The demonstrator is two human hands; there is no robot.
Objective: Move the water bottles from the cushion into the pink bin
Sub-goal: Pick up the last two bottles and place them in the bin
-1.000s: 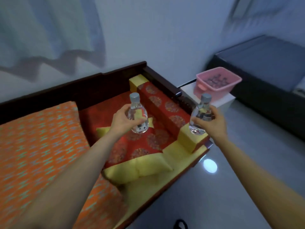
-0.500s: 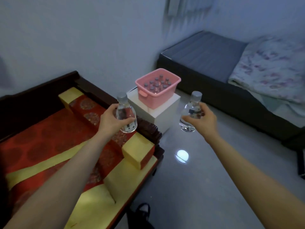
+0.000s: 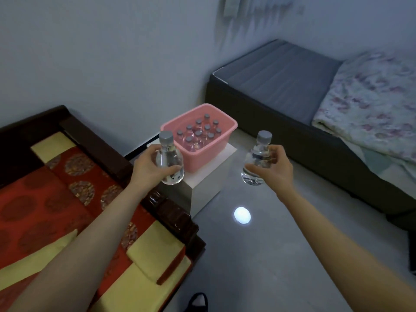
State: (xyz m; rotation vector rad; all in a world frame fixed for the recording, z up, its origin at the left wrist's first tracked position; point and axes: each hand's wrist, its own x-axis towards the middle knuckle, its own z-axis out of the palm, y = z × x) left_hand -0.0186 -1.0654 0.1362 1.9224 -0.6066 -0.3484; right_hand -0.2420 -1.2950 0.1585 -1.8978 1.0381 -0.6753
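Head | left hand (image 3: 149, 168) grips clear, grey-capped left bottle (image 3: 168, 155) | right hand (image 3: 276, 172) grips matching right bottle (image 3: 258, 154)

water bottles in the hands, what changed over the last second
The left hand and right hand carried their bottles from over the cushion toward the pink bin: the left bottle is now just in front of the bin, the right bottle over the floor beside the white box. Nothing was let go. Both grips are unchanged, bottles upright; the bin still sits on the box, partly filled.
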